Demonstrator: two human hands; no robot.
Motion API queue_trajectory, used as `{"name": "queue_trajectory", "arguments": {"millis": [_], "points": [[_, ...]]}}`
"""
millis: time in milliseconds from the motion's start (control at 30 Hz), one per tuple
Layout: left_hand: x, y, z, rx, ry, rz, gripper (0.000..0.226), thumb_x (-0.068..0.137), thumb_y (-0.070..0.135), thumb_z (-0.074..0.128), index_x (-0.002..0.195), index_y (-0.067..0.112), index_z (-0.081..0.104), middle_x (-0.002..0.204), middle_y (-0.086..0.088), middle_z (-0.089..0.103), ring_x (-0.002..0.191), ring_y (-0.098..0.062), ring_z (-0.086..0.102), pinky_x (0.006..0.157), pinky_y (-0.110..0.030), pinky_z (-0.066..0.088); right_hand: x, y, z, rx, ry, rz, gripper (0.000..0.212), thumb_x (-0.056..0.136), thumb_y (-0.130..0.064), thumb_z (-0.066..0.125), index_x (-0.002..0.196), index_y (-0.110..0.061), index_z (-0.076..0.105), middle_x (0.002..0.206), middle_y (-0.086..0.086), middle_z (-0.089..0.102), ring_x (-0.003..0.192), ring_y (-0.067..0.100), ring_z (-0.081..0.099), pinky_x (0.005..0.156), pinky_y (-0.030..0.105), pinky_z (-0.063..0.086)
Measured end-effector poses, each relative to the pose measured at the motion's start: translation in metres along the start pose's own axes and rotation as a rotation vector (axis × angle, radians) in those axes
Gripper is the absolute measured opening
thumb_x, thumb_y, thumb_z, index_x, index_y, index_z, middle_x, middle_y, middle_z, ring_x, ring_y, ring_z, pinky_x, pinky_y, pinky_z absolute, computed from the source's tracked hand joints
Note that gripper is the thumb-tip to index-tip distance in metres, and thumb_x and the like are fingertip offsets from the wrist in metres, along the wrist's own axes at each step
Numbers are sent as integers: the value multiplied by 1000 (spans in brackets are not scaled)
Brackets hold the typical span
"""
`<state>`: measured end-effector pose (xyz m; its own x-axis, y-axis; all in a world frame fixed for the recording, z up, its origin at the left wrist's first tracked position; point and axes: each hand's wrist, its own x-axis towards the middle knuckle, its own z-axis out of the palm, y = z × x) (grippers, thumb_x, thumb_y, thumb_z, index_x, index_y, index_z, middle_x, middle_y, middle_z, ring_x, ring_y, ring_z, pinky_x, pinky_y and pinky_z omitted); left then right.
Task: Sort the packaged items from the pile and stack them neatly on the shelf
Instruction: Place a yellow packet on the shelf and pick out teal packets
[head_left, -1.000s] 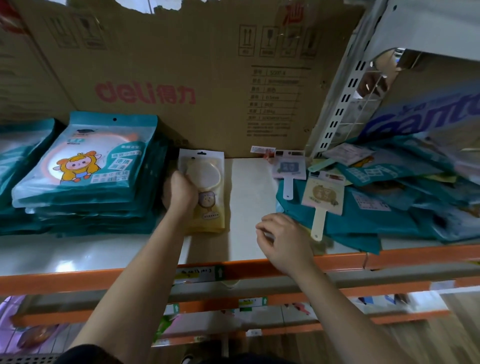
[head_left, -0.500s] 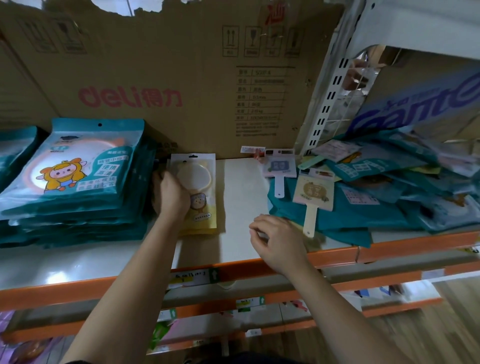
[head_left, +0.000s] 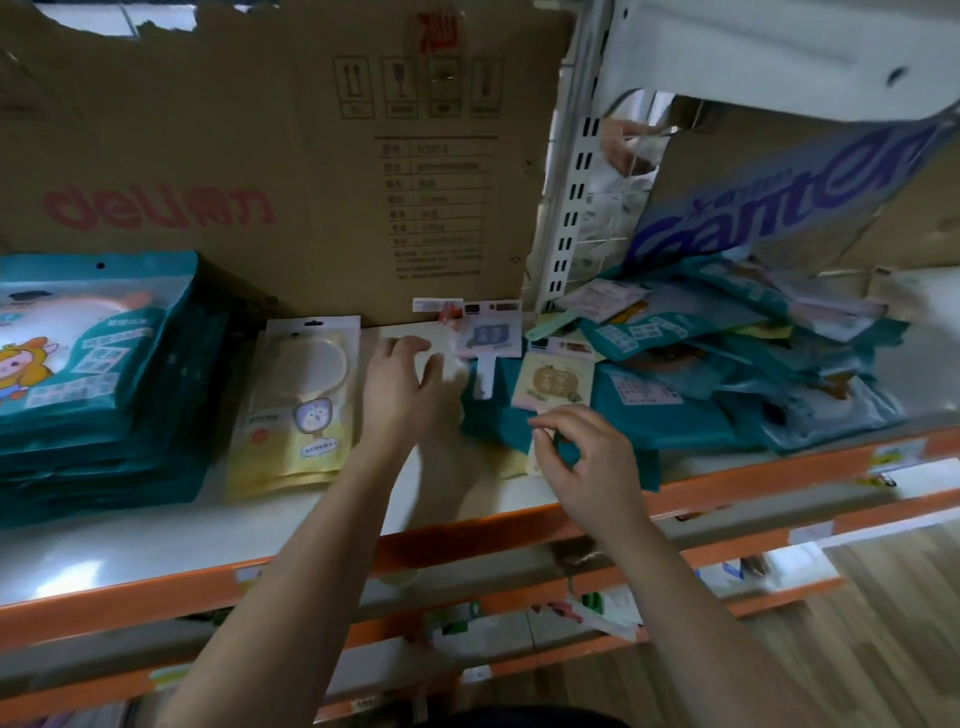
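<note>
A neat stack of teal packets (head_left: 98, 374) stands at the left of the white shelf (head_left: 156, 540). Beside it lies a small stack of yellow packets (head_left: 298, 405) with a clear round window. A loose pile of teal packets (head_left: 727, 395) fills the right side, with two small paddle-shaped cards, blue (head_left: 491, 340) and beige (head_left: 553, 382), on its left edge. My left hand (head_left: 402, 387) hovers over the bare shelf between yellow stack and pile, fingers spread, holding nothing. My right hand (head_left: 582, 457) is at the pile's near left corner, fingers loosely curled, empty.
A large brown cardboard box (head_left: 291, 156) forms the back wall. A white slotted upright (head_left: 571, 197) divides the shelf from a second box with blue lettering (head_left: 779, 197). The orange front rail (head_left: 467, 540) runs below my wrists; lower shelves hold more goods.
My left hand has let go of the yellow packets and moved right over the bare shelf. My right hand has shifted slightly toward the pile.
</note>
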<state>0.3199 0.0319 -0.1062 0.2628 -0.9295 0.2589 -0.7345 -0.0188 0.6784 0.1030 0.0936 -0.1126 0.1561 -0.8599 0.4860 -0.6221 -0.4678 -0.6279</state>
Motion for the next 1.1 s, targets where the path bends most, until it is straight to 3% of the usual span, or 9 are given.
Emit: {"name": "queue_trajectory", "arguments": {"millis": [167,333,467,667,767,900,1100], "points": [[4,35,39,-28,-165,-119,41,95,47,55,119,14,61,110,-2,63,88,-11,55,57,-17,37,2,31,-28,-38,-23,44,20,90,-23,56,98,-12,71,97,-2,65,93,10,60,77,21,48],[2,46,46,47,-140,-194,33,87,48,68,87,15,67,75,7,61,68,-6,53,52,-22,34,4,50,-45,-48,-31,77,14,90,-19,59,95,-12,70,94,-4,61,87,7,57,73,17,45],[-11,54,51,49,-154,-209,31,86,45,70,76,17,63,72,4,63,67,-5,55,52,-22,37,11,60,-48,-63,-35,109,7,89,-14,66,93,-11,70,88,0,62,77,7,56,68,15,43],[-24,59,46,-135,-242,-307,29,88,43,69,87,15,61,84,1,66,80,-11,63,68,-35,59,24,58,-38,-195,-68,168,30,84,-41,70,91,-12,68,90,1,61,84,15,55,67,26,41],[-28,56,37,-174,-254,-314,30,93,44,61,104,16,62,96,1,67,88,-14,64,72,-35,59,28,53,-33,-298,-115,188,48,81,-59,64,98,-14,64,99,3,61,94,20,56,70,30,43],[-37,48,27,-303,-178,-348,24,98,38,54,109,18,61,100,-1,65,89,-15,62,61,-24,49,33,47,-26,-431,-185,237,71,75,-76,54,112,-15,57,110,8,58,101,27,56,74,36,50],[-50,31,9,-405,-8,-332,16,96,36,57,103,21,61,90,2,66,77,-13,65,55,-23,48,36,44,-21,-395,-240,301,67,72,-53,76,122,-15,51,120,12,52,110,30,51,84,37,45]]}}
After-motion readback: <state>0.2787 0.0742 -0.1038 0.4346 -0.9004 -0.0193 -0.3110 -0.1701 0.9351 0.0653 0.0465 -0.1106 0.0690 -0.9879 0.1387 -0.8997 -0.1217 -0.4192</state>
